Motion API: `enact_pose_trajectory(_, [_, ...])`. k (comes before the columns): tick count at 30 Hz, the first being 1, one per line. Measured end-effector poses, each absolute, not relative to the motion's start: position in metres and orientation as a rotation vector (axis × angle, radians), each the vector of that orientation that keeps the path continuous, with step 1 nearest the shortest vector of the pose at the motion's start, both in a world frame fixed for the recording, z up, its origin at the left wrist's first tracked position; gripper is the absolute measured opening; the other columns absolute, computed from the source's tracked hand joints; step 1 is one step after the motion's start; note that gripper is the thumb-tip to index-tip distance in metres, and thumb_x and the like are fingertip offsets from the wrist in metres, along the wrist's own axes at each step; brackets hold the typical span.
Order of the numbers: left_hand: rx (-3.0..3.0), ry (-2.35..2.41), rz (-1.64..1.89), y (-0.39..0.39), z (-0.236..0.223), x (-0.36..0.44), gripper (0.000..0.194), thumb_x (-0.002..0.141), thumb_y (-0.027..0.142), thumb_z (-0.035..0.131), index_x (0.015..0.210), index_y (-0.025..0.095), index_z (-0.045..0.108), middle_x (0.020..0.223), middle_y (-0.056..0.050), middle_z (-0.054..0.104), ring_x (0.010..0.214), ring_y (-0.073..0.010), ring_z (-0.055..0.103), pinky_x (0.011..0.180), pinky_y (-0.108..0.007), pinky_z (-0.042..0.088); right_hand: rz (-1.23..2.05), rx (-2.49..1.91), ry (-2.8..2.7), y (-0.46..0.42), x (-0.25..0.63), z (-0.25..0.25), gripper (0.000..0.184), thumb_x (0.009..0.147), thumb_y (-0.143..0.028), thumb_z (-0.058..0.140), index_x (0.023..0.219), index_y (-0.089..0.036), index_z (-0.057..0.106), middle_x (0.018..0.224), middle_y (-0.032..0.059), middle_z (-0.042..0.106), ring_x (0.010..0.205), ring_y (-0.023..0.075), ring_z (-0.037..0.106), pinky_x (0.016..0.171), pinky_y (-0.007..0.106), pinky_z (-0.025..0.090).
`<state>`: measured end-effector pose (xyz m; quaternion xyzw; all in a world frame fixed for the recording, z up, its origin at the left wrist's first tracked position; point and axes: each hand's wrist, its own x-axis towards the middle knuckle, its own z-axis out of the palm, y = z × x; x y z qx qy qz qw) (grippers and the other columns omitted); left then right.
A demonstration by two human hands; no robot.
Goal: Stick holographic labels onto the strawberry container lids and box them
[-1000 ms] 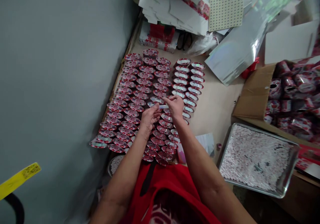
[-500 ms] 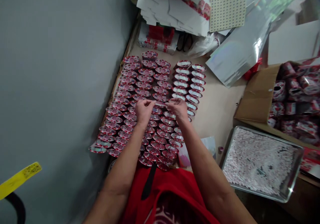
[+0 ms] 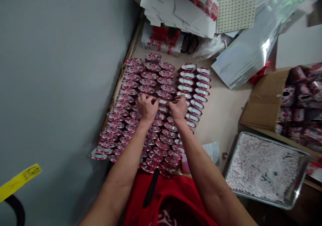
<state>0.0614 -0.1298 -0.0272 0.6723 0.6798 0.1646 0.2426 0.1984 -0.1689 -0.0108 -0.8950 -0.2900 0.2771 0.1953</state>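
At the centre of the frame, the left hand and right hand have curled fingers at opposite ends of a pale strip among the oval-topped pieces; whether they pinch or merely press it cannot be made out. Forearms hide parts of the rows at lower centre, the right edge cuts off a cardboard box, and the bits in the lower-right tray are too small to identify.
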Motion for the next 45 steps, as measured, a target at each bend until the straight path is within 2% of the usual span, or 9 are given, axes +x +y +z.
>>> enact_pose_trajectory(13, [1.894, 1.877, 0.446, -0.129, -0.031, 0.063, 0.016, 0.084, 0.04, 0.078, 0.083, 0.025, 0.074, 0.112, -0.012, 0.063, 0.114, -0.0352, 0.056, 0.1, -0.049, 0.043, 0.755, -2.591, -0.987, -0.163, 0.194, -0.006, 0.037, 0.081, -0.03, 0.062, 0.116, -0.023, 0.052, 0.09, 0.0032, 0.074, 0.086, 0.0258, 0.07, 0.075, 0.032, 0.044])
enact_pose_trajectory(18, [1.775, 2.062, 0.372, -0.114, -0.026, 0.062, 0.052, 0.065, 0.042, 0.092, 0.102, 0.019, 0.062, 0.119, -0.02, 0.061, 0.119, -0.0414, 0.055, 0.105, -0.055, 0.044, 0.779, -2.699, -1.058, -0.157, 0.204, 0.003, 0.047, 0.083, -0.033, 0.068, 0.125, -0.02, 0.05, 0.099, 0.0103, 0.074, 0.093, 0.0309, 0.071, 0.08, 0.037, 0.049])
enact_pose_trajectory(22, [1.802, 2.015, 0.269, -0.094, -0.025, 0.068, 0.044, 0.062, 0.04, 0.093, 0.085, 0.021, 0.06, 0.123, -0.019, 0.061, 0.123, -0.0443, 0.052, 0.107, -0.062, 0.042, 0.872, -2.645, -1.095, -0.158, 0.212, 0.003, 0.045, 0.087, -0.038, 0.067, 0.126, -0.021, 0.052, 0.106, 0.011, 0.074, 0.099, 0.0322, 0.071, 0.083, 0.04, 0.051])
enact_pose_trajectory(27, [1.747, 1.984, 0.11, -0.078, -0.015, 0.07, 0.038, 0.073, 0.045, 0.087, 0.076, 0.02, 0.058, 0.094, -0.007, 0.064, 0.102, -0.0313, 0.059, 0.101, -0.055, 0.048, 0.854, -2.483, -1.151, -0.188, 0.209, 0.009, 0.027, 0.099, -0.029, 0.053, 0.125, -0.022, 0.055, 0.102, 0.0071, 0.074, 0.093, 0.0269, 0.07, 0.084, 0.038, 0.05])
enact_pose_trajectory(30, [1.876, 1.897, 0.318, -0.117, 0.006, 0.084, 0.035, 0.079, 0.043, 0.084, 0.084, 0.02, 0.058, 0.089, -0.003, 0.064, 0.093, -0.024, 0.059, 0.098, -0.045, 0.049, 0.759, -2.289, -1.229, -0.252, 0.229, 0.013, 0.023, 0.102, -0.039, 0.054, 0.118, -0.025, 0.061, 0.1, 0.0038, 0.074, 0.093, 0.0231, 0.068, 0.086, 0.033, 0.05])
enact_pose_trajectory(33, [2.037, 1.515, 0.483, -0.209, 0.028, 0.127, 0.021, 0.092, 0.041, 0.071, 0.093, 0.021, 0.063, 0.097, -0.004, 0.067, 0.091, -0.0221, 0.061, 0.093, -0.038, 0.049, 0.629, -2.313, -1.122, -0.347, 0.283, 0.009, 0.015, 0.099, -0.031, 0.056, 0.103, -0.022, 0.067, 0.102, 0.0047, 0.074, 0.096, 0.02, 0.066, 0.09, 0.03, 0.048])
enact_pose_trajectory(36, [2.11, 1.008, 0.251, -0.317, 0.027, 0.19, 0.005, 0.094, 0.025, 0.067, 0.098, 0.022, 0.067, 0.102, -0.006, 0.071, 0.096, -0.0217, 0.065, 0.092, -0.034, 0.049, 0.473, -2.561, -0.74, -0.442, 0.348, -0.002, 0.017, 0.096, -0.024, 0.054, 0.098, -0.017, 0.069, 0.096, 0.0086, 0.074, 0.087, 0.0215, 0.065, 0.084, 0.032, 0.049])
enact_pose_trajectory(38, [2.098, 0.901, 0.061, -0.37, 0.009, 0.228, 0.023, 0.092, 0.02, 0.069, 0.116, 0.021, 0.069, 0.117, -0.009, 0.072, 0.112, -0.0242, 0.065, 0.099, -0.035, 0.048, 0.362, -2.637, -0.723, -0.49, 0.38, -0.01, 0.02, 0.095, -0.02, 0.052, 0.097, -0.016, 0.071, 0.094, 0.0106, 0.073, 0.089, 0.0245, 0.064, 0.086, 0.035, 0.048])
enact_pose_trajectory(45, [1.82, 1.069, -0.231, -0.412, -0.073, 0.283, 0.021, 0.094, 0.02, 0.065, 0.11, 0.019, 0.079, 0.12, -0.013, 0.076, 0.115, -0.0264, 0.068, 0.101, -0.036, 0.049, 0.446, -2.419, -1.59, -0.533, 0.404, -0.039, 0.041, 0.097, -0.011, 0.049, 0.134, -0.016, 0.067, 0.136, 0.0155, 0.065, 0.116, 0.0301, 0.054, 0.104, 0.042, 0.043])
